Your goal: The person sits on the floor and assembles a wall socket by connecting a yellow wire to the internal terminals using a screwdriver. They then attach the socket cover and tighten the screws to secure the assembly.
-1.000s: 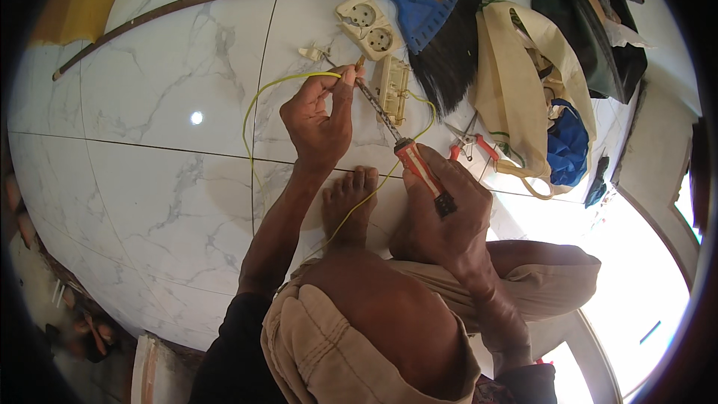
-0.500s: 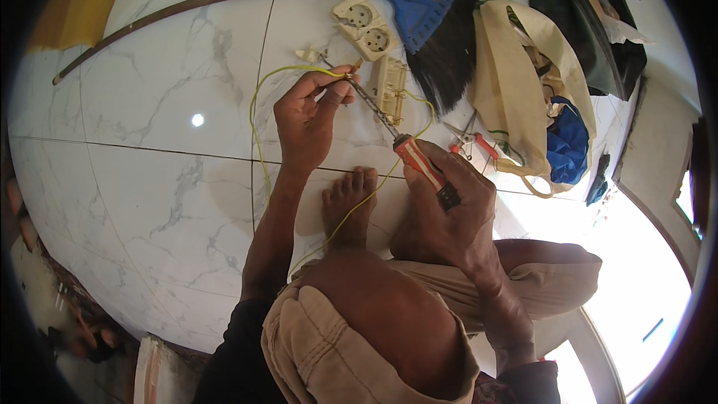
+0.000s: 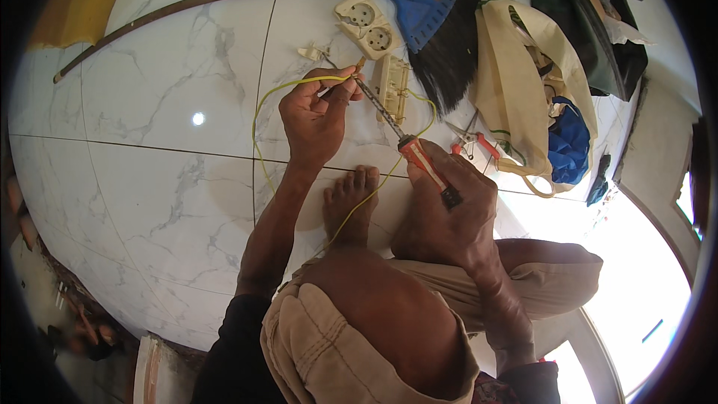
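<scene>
My left hand (image 3: pixel 315 116) pinches a small metal piece (image 3: pixel 360 64) together with the end of a yellow-green wire (image 3: pixel 288 85). The wire loops down past my foot and back up to an opened cream socket base (image 3: pixel 393 88). In my right hand (image 3: pixel 464 209) is a screwdriver (image 3: pixel 426 161) with a red and black handle. Its shaft slants up and left, and the tip meets the piece at my left fingertips. Whether the tip sits in a screw is too small to tell. A cream double socket cover (image 3: pixel 364 25) lies just beyond my left hand.
A blue broom (image 3: pixel 426 0) with black bristles and a long handle lies across the back. To the right are red-handled pliers (image 3: pixel 479 142) and a cream cloth bag (image 3: pixel 508 97) with blue fabric in it. A small cream part (image 3: pixel 310 52) rests on the tiled floor (image 3: pixel 172 202).
My left hand has shifted slightly to the right with the wire end. The screwdriver in my right hand has moved a little right and is still at the metal piece.
</scene>
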Demonstrator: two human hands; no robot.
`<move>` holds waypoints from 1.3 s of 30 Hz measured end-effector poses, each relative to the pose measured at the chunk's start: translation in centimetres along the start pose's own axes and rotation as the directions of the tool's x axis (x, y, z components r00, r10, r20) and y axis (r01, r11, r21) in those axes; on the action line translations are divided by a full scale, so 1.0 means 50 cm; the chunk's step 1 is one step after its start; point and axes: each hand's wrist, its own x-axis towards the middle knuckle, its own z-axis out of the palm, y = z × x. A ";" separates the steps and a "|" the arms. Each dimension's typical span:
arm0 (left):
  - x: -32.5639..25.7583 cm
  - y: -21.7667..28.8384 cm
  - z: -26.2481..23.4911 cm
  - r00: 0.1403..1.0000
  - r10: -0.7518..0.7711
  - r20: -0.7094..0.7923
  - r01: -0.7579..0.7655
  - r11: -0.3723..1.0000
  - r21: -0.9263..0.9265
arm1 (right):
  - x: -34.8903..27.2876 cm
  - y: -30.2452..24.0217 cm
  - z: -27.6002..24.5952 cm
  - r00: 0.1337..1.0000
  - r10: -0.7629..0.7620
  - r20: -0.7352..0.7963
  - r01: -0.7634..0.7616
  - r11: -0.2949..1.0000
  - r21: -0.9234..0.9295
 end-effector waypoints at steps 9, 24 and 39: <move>-0.005 -0.009 -0.004 1.000 -0.008 0.003 0.008 1.000 -0.004 | 0.011 -0.023 -0.021 0.915 0.372 0.155 -0.400 0.885 0.236; -0.006 -0.013 -0.001 1.000 0.024 -0.001 -0.024 1.000 0.010 | 0.015 -0.017 -0.030 0.782 0.534 0.322 -0.622 0.632 0.462; -0.008 -0.012 -0.001 1.000 0.029 0.006 -0.029 1.000 0.009 | 0.016 -0.022 -0.031 0.743 0.556 0.373 -0.660 0.513 0.549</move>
